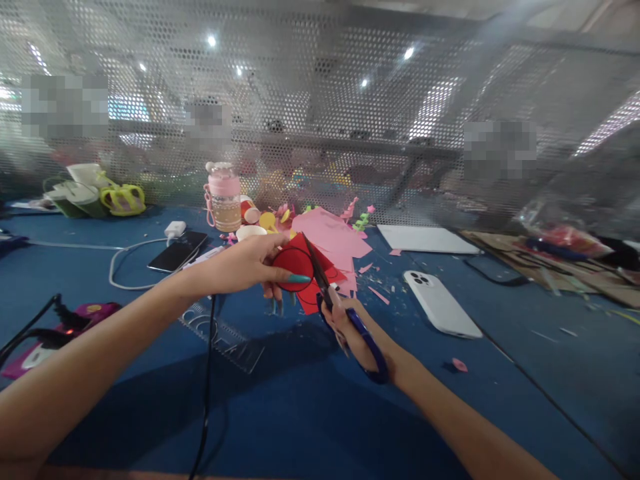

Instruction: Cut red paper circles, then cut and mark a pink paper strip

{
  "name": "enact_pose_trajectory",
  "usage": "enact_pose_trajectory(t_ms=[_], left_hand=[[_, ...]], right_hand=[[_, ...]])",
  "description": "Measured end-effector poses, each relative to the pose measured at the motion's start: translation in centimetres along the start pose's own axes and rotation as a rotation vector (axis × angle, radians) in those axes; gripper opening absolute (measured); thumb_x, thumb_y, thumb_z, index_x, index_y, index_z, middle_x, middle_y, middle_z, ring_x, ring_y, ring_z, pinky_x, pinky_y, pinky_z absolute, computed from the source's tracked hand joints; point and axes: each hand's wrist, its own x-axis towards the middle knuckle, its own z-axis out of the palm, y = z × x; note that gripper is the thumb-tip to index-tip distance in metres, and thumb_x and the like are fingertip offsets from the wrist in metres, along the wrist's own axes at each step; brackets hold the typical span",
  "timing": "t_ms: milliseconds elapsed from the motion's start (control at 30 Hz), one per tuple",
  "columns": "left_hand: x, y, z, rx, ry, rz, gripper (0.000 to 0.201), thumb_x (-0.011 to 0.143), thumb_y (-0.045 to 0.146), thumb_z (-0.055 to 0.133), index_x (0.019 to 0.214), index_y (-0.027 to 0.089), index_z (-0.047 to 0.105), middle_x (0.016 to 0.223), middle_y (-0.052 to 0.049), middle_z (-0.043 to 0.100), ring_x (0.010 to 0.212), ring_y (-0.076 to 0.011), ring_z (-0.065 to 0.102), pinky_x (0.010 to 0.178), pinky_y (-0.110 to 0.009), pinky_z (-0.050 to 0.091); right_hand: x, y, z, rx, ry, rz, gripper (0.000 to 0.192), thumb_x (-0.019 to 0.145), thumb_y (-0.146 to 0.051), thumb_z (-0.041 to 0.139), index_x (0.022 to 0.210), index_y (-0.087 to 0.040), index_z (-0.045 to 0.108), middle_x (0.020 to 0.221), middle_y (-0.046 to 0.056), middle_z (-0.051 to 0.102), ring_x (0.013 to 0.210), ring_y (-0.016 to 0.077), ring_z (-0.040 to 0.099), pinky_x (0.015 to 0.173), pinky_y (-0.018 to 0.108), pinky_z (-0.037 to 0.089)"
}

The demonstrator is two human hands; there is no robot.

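My left hand (265, 263) pinches a piece of red paper (295, 265) with a dark circle outline drawn on it, thumb on top and fingers below. In my right hand (353, 327) is a pair of scissors (320, 267) with dark blue handles, the blades pointing up and away along the red paper beside the outline. Whether the blades are apart is hard to see. Behind the red paper lies a stack of pink paper (325, 233), partly covered by it. A clear plastic stencil ruler (225, 337) rests on the table below my left wrist.
A pink-lidded bottle (224, 200) stands behind my left hand. A black phone (177, 252) and white cable lie left, a white phone (440, 303) right, a purple power strip (75, 330) at the near left. A black cord (207, 393) crosses the front; a mesh screen (320, 133) stands behind.
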Motion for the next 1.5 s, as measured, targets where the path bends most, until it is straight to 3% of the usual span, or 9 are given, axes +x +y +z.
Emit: enact_pose_trajectory(t_ms=[267,400,633,1067,1500], left_hand=[[1.1,-0.4,1.1,-0.163,0.357,-0.014,0.011,0.072,0.012,0.069,0.074,0.012,0.058,0.058,0.002,0.064,0.051,-0.0076,0.061,0.052,-0.019,0.050],[1.1,-0.4,1.9,-0.196,0.431,-0.010,0.012,0.072,0.011,0.070,0.071,0.014,0.059,0.052,0.005,0.060,0.049,-0.0063,0.058,0.053,-0.018,0.047],[1.3,-0.4,2.6,-0.230,0.374,-0.064,0.013,0.072,0.005,0.068,0.069,0.012,0.058,0.047,0.005,0.060,0.042,-0.0042,0.055,0.045,-0.014,0.043],[0.9,0.0,2.7,-0.133,0.343,-0.070,0.013,0.076,0.003,0.062,0.066,0.011,0.058,0.043,0.004,0.059,0.036,-0.0053,0.052,0.039,-0.015,0.038],[0.7,0.1,2.6,-0.132,0.331,-0.063,0.009,0.075,0.009,0.065,0.069,0.011,0.059,0.042,0.004,0.059,0.037,-0.0067,0.051,0.039,-0.017,0.038]], right_hand=[[-0.2,0.1,0.8,0.245,0.059,0.124,0.064,0.067,-0.087,0.032,0.061,-0.023,0.035,0.046,-0.009,0.029,0.033,0.0061,0.029,0.031,0.021,0.028],[-0.1,0.7,1.1,0.285,0.065,0.121,0.063,0.069,-0.085,0.034,0.061,-0.023,0.035,0.047,-0.010,0.029,0.033,0.0057,0.029,0.031,0.021,0.028],[-0.2,0.3,1.0,0.298,0.052,0.158,0.064,0.065,-0.087,0.035,0.060,-0.023,0.035,0.044,-0.009,0.029,0.033,0.0062,0.030,0.031,0.021,0.027],[-0.2,0.6,0.7,0.155,0.071,-0.019,0.060,0.076,-0.080,0.030,0.063,-0.022,0.040,0.046,-0.005,0.037,0.036,0.0088,0.038,0.034,0.023,0.034],[-0.3,0.4,0.5,0.076,0.102,-0.031,0.056,0.080,-0.077,0.028,0.067,-0.023,0.038,0.051,-0.008,0.031,0.039,0.0086,0.030,0.036,0.023,0.029]])
